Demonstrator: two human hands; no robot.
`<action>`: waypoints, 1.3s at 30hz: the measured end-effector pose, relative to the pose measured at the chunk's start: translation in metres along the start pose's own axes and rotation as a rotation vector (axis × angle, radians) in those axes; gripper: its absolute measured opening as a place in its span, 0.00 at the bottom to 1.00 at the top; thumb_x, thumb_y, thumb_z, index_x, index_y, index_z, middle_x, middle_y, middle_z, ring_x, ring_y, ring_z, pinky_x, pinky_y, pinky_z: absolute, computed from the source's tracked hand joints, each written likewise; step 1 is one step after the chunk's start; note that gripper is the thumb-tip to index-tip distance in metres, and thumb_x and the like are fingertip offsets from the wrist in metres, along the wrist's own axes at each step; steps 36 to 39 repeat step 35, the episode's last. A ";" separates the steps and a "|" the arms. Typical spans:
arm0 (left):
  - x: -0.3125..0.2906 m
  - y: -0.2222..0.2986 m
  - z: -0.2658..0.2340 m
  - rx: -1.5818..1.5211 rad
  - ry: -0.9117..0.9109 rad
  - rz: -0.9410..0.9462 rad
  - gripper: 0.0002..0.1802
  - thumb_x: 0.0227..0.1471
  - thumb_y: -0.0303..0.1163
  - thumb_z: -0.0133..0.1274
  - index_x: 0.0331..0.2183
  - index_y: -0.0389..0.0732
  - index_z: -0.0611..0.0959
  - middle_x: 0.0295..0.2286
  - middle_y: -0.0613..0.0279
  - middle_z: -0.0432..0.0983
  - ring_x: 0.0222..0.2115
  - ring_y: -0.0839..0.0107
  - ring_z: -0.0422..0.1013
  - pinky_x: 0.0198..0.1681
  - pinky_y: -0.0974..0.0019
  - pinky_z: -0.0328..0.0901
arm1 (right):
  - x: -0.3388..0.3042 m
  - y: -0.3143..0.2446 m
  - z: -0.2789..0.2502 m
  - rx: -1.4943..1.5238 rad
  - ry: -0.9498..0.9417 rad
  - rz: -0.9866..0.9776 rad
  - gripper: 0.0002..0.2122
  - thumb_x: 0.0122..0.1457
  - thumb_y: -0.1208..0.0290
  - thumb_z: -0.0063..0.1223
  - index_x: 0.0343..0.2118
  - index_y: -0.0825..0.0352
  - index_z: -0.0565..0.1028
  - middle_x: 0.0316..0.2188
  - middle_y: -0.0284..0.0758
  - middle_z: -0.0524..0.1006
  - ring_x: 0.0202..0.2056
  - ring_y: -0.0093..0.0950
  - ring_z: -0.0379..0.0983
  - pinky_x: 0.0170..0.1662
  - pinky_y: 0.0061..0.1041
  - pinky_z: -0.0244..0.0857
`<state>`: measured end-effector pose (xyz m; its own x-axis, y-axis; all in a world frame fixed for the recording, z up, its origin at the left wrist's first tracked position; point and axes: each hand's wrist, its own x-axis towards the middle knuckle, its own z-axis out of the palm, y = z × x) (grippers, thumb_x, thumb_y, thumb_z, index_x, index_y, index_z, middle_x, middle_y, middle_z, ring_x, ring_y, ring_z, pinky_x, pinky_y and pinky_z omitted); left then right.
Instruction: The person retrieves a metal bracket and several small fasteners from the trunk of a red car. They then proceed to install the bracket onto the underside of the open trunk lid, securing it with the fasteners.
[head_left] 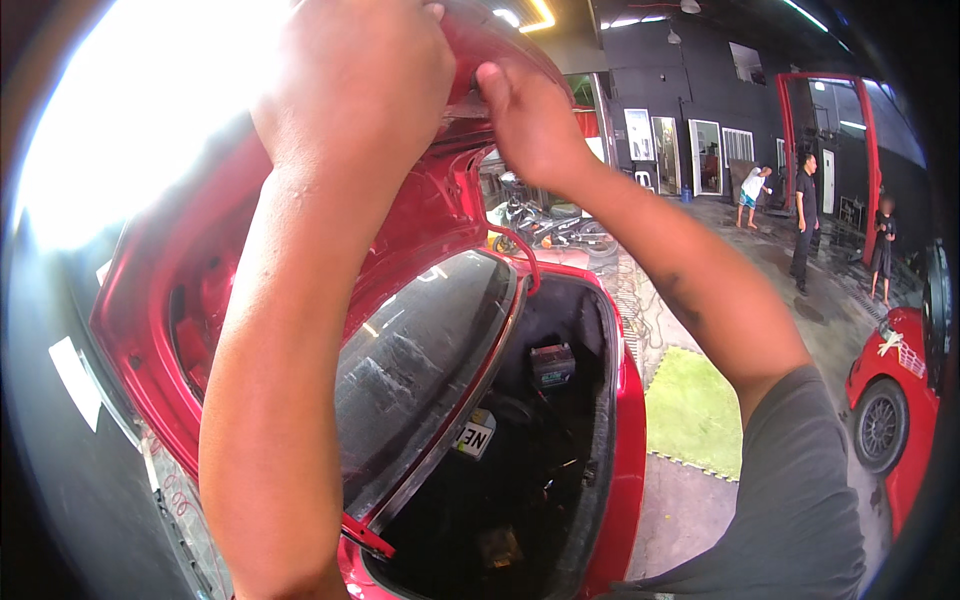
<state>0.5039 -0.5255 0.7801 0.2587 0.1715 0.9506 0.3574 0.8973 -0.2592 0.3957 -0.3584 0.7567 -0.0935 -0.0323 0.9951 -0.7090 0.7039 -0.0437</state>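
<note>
Both my arms are raised to the edge of a red car's open trunk lid (165, 330). My left hand (355, 85) is closed by the lid's edge, at the top of the view; its fingers are mostly cut off, so what they grip is hidden. Beside it, my right hand (530, 120) grips the lid's edge, its thumb on the near face and the other fingers out of sight. Below lies the trunk (550, 490), holding a dark car battery (552, 365) and a white plate with lettering (475, 435). The rear window (430, 335) shows under the lid.
A green foam mat (695, 415) lies on the floor right of the car. Another red car (895, 400) stands at far right. A motorcycle (555, 225) is parked beyond the trunk. Several people, including one in black (805, 215), stand farther back. A dark wall is at left.
</note>
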 end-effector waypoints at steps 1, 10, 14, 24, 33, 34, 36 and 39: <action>-0.005 0.014 -0.006 -0.001 -0.003 -0.036 0.15 0.60 0.34 0.51 0.48 0.46 0.83 0.41 0.48 0.81 0.43 0.47 0.77 0.49 0.50 0.70 | 0.003 -0.002 0.001 0.124 -0.024 0.081 0.15 0.72 0.60 0.42 0.35 0.67 0.70 0.21 0.42 0.75 0.26 0.38 0.75 0.30 0.40 0.68; -0.006 0.007 -0.015 -0.013 -0.040 0.007 0.16 0.63 0.37 0.49 0.49 0.45 0.82 0.42 0.47 0.80 0.44 0.47 0.77 0.50 0.49 0.70 | 0.005 -0.010 -0.033 0.411 -0.315 0.392 0.19 0.72 0.52 0.43 0.37 0.67 0.73 0.19 0.30 0.69 0.22 0.21 0.63 0.26 0.25 0.60; -0.008 0.019 -0.014 0.105 -0.071 -0.081 0.16 0.64 0.39 0.49 0.49 0.46 0.81 0.42 0.46 0.80 0.44 0.46 0.77 0.50 0.48 0.70 | -0.018 0.017 -0.045 -0.164 0.007 -0.266 0.17 0.68 0.54 0.53 0.42 0.67 0.76 0.23 0.38 0.76 0.27 0.28 0.74 0.30 0.32 0.67; -0.006 0.008 -0.015 0.162 -0.214 -0.077 0.20 0.64 0.45 0.49 0.53 0.50 0.79 0.49 0.47 0.77 0.50 0.50 0.74 0.54 0.50 0.67 | 0.002 0.015 -0.012 0.051 -0.089 -0.038 0.18 0.72 0.55 0.43 0.37 0.67 0.74 0.26 0.37 0.75 0.27 0.33 0.74 0.29 0.38 0.65; 0.010 0.006 -0.002 0.200 -0.377 -0.032 0.25 0.63 0.52 0.49 0.57 0.56 0.72 0.42 0.57 0.82 0.42 0.50 0.79 0.44 0.47 0.72 | -0.087 0.063 -0.084 0.230 -0.322 0.407 0.28 0.71 0.44 0.41 0.33 0.69 0.77 0.20 0.33 0.73 0.24 0.22 0.69 0.29 0.29 0.63; 0.010 -0.001 -0.003 0.256 -0.339 0.050 0.22 0.62 0.54 0.50 0.54 0.60 0.77 0.37 0.58 0.83 0.39 0.52 0.80 0.44 0.49 0.72 | -0.135 0.076 -0.090 0.141 -0.324 0.359 0.28 0.71 0.44 0.43 0.34 0.70 0.77 0.20 0.33 0.73 0.24 0.22 0.69 0.30 0.30 0.64; -0.003 0.002 0.001 0.248 -0.373 0.045 0.22 0.62 0.54 0.50 0.54 0.60 0.77 0.37 0.58 0.83 0.39 0.52 0.80 0.44 0.49 0.72 | -0.190 0.079 -0.104 0.026 -0.441 0.502 0.24 0.69 0.50 0.49 0.38 0.72 0.79 0.28 0.47 0.77 0.31 0.36 0.74 0.39 0.37 0.67; -0.003 0.002 0.001 0.248 -0.373 0.045 0.22 0.62 0.54 0.50 0.54 0.60 0.77 0.37 0.58 0.83 0.39 0.52 0.80 0.44 0.49 0.72 | -0.190 0.079 -0.104 0.026 -0.441 0.502 0.24 0.69 0.50 0.49 0.38 0.72 0.79 0.28 0.47 0.77 0.31 0.36 0.74 0.39 0.37 0.67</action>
